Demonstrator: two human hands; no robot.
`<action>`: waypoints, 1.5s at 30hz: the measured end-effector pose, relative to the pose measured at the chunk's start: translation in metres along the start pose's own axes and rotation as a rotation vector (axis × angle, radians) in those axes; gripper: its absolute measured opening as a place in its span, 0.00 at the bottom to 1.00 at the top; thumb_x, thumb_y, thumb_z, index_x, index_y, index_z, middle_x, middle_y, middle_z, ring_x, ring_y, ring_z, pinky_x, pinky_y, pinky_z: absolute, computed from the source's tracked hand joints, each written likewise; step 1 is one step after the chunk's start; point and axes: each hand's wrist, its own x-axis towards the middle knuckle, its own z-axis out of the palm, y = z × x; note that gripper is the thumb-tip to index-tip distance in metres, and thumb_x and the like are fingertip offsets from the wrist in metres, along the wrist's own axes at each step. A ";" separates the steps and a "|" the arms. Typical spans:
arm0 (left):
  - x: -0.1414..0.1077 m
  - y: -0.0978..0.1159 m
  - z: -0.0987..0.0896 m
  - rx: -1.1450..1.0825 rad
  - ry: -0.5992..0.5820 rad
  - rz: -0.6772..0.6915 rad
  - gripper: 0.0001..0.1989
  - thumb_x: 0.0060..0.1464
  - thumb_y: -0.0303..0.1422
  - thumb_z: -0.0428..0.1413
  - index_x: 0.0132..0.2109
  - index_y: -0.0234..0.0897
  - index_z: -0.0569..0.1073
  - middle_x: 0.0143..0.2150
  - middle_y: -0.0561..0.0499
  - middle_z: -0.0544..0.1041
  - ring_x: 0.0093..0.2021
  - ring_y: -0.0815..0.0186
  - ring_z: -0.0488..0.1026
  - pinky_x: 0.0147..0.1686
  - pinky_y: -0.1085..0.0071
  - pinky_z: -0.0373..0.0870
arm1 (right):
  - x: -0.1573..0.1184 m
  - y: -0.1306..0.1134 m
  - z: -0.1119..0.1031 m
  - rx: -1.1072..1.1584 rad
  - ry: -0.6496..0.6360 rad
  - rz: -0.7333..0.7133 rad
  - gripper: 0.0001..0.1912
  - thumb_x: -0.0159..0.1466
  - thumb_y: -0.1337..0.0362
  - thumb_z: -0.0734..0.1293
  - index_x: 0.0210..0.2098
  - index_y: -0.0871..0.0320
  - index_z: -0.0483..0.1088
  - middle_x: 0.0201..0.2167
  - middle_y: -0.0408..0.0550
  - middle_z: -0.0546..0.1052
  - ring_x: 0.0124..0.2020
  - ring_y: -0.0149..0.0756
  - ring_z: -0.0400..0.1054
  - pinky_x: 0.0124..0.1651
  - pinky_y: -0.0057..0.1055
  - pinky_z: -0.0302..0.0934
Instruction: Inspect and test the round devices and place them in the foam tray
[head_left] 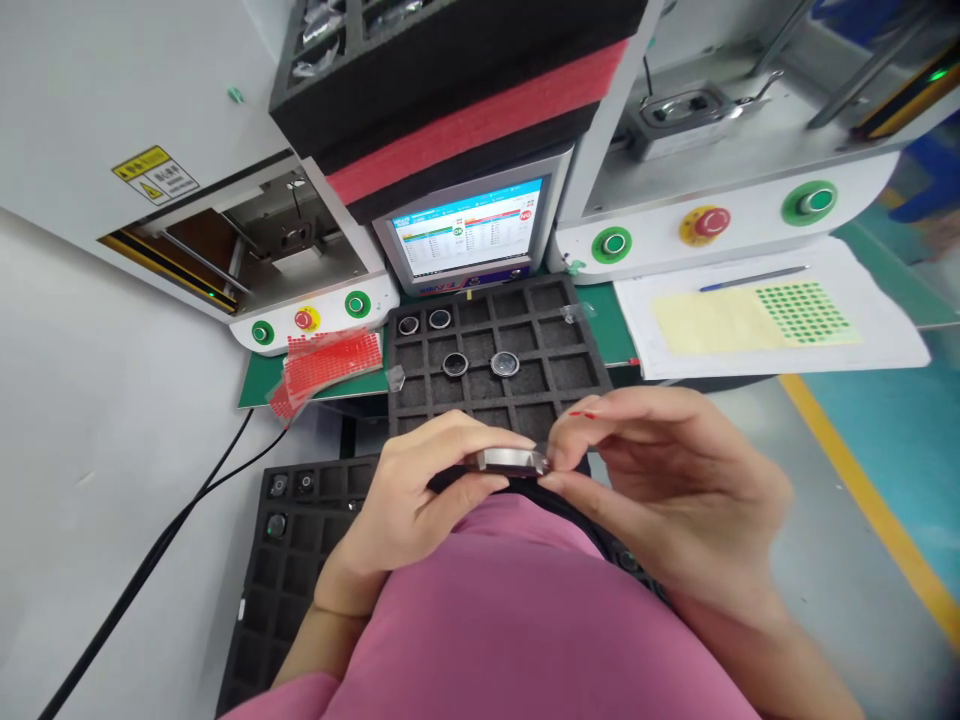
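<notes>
In the head view, a dark foam tray [566, 335] on the green bench is cut into square compartments; four round watch-like pieces [505, 364] lie in it, two in the far-left corner cells and two in the row nearer the person; a second foam tray [292, 570], lower and to the left, holds a few small dark pieces [276, 524] in its far-left cells; above the screen [469, 230], a black-and-red foam stack [480, 120] carries clear-wrapped items [322, 25] in its top cells.

The foam looks matt and grainy; red sticker sheets [334, 362] lie crumpled and overlapping at the left; a sheet of green dots [806, 310] lies flat at the right on white paper [885, 330], near a slim pen [754, 278].

A flat, silvery metal case [510, 458] is held edge-on before the pink garment [555, 620]; the left hand [409, 490] clamps it between thumb and fingers; the right hand [675, 480] has thumb and forefinger nearly together at its right end, the other fingers curled; whether these grip it or only touch it, I cannot tell.
</notes>
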 end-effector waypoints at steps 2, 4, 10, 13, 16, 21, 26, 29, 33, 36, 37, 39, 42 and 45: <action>-0.002 0.001 0.000 -0.009 0.012 0.001 0.09 0.65 0.30 0.59 0.50 0.42 0.80 0.43 0.51 0.83 0.40 0.68 0.78 0.41 0.73 0.73 | -0.004 -0.002 0.005 -0.034 0.047 -0.033 0.24 0.59 0.77 0.76 0.51 0.51 0.74 0.33 0.41 0.79 0.33 0.33 0.76 0.41 0.30 0.76; -0.005 0.002 0.000 -0.012 0.038 -0.001 0.09 0.64 0.30 0.59 0.50 0.42 0.80 0.43 0.52 0.83 0.40 0.68 0.78 0.40 0.73 0.73 | -0.009 -0.003 0.012 -0.122 0.098 -0.089 0.27 0.58 0.78 0.76 0.53 0.50 0.74 0.35 0.40 0.81 0.34 0.33 0.78 0.45 0.31 0.76; -0.012 0.000 0.001 -0.055 0.076 0.021 0.10 0.64 0.29 0.59 0.50 0.43 0.81 0.44 0.51 0.83 0.41 0.67 0.78 0.40 0.73 0.73 | -0.022 -0.005 0.020 -0.332 0.224 -0.187 0.24 0.58 0.76 0.77 0.50 0.49 0.76 0.33 0.40 0.82 0.29 0.34 0.78 0.41 0.31 0.78; -0.015 -0.004 -0.001 -0.109 0.034 -0.008 0.09 0.64 0.30 0.60 0.49 0.44 0.82 0.42 0.51 0.83 0.39 0.67 0.77 0.38 0.74 0.72 | -0.021 -0.008 0.015 -0.286 0.127 -0.094 0.18 0.60 0.71 0.78 0.47 0.50 0.77 0.29 0.40 0.81 0.28 0.35 0.77 0.40 0.33 0.79; -0.017 -0.008 -0.002 -0.168 -0.021 -0.041 0.09 0.63 0.30 0.60 0.48 0.43 0.82 0.41 0.50 0.83 0.38 0.67 0.77 0.37 0.74 0.73 | -0.022 -0.012 0.012 -0.211 0.052 0.010 0.16 0.60 0.69 0.78 0.46 0.51 0.77 0.27 0.40 0.80 0.28 0.33 0.77 0.38 0.28 0.78; -0.022 -0.009 0.002 -0.131 -0.005 -0.044 0.08 0.64 0.30 0.59 0.48 0.42 0.82 0.43 0.50 0.83 0.41 0.67 0.77 0.39 0.74 0.73 | -0.033 -0.011 0.019 -0.237 0.159 -0.026 0.22 0.59 0.79 0.75 0.47 0.50 0.76 0.32 0.38 0.81 0.32 0.29 0.78 0.41 0.22 0.76; -0.025 -0.010 0.004 -0.097 -0.014 -0.049 0.08 0.64 0.30 0.59 0.48 0.41 0.81 0.43 0.50 0.83 0.41 0.66 0.78 0.39 0.73 0.73 | -0.040 -0.009 0.020 -0.280 0.156 -0.032 0.21 0.59 0.79 0.74 0.46 0.51 0.76 0.32 0.39 0.80 0.32 0.30 0.77 0.41 0.24 0.76; -0.025 -0.014 0.001 -0.115 -0.068 -0.016 0.08 0.65 0.31 0.59 0.48 0.41 0.81 0.43 0.50 0.83 0.41 0.67 0.78 0.40 0.73 0.73 | -0.038 -0.007 0.014 -0.221 0.023 -0.013 0.17 0.61 0.78 0.72 0.44 0.52 0.74 0.33 0.40 0.78 0.34 0.31 0.76 0.41 0.25 0.74; -0.022 -0.022 -0.004 -0.155 -0.088 0.007 0.09 0.65 0.30 0.58 0.50 0.41 0.81 0.44 0.49 0.83 0.41 0.67 0.77 0.39 0.74 0.72 | -0.028 0.001 0.012 -0.164 -0.079 -0.008 0.14 0.63 0.77 0.70 0.43 0.53 0.72 0.33 0.42 0.76 0.35 0.31 0.73 0.40 0.27 0.72; -0.015 -0.033 -0.009 -0.171 -0.045 -0.006 0.09 0.65 0.30 0.58 0.50 0.40 0.81 0.43 0.48 0.81 0.40 0.67 0.77 0.39 0.75 0.73 | -0.013 0.012 0.020 -0.086 -0.045 -0.058 0.15 0.62 0.79 0.69 0.42 0.53 0.70 0.32 0.42 0.75 0.34 0.31 0.72 0.39 0.27 0.71; -0.012 -0.037 -0.010 -0.177 -0.029 -0.005 0.09 0.65 0.29 0.58 0.50 0.41 0.80 0.42 0.49 0.81 0.40 0.68 0.76 0.39 0.76 0.72 | -0.008 0.017 0.023 -0.057 -0.021 -0.070 0.16 0.62 0.80 0.69 0.42 0.53 0.70 0.32 0.41 0.75 0.34 0.30 0.72 0.39 0.26 0.71; -0.004 -0.048 -0.012 -0.191 0.004 0.004 0.10 0.65 0.28 0.58 0.51 0.42 0.80 0.42 0.50 0.80 0.40 0.69 0.75 0.40 0.77 0.72 | 0.003 0.027 0.030 -0.028 0.071 -0.076 0.18 0.60 0.81 0.70 0.42 0.52 0.71 0.33 0.40 0.76 0.35 0.29 0.73 0.41 0.25 0.72; 0.009 -0.068 -0.016 -0.213 0.042 0.000 0.11 0.65 0.27 0.57 0.51 0.43 0.79 0.43 0.51 0.80 0.41 0.69 0.75 0.41 0.77 0.71 | 0.017 0.043 0.037 -0.092 0.199 -0.043 0.25 0.57 0.82 0.72 0.48 0.51 0.74 0.35 0.38 0.80 0.38 0.27 0.77 0.47 0.20 0.73; 0.021 -0.087 -0.023 -0.239 0.049 -0.035 0.12 0.65 0.27 0.57 0.52 0.42 0.78 0.43 0.50 0.80 0.41 0.69 0.75 0.40 0.76 0.71 | 0.028 0.058 0.043 -0.247 0.232 -0.044 0.26 0.58 0.82 0.74 0.51 0.50 0.75 0.33 0.36 0.82 0.36 0.25 0.79 0.49 0.16 0.72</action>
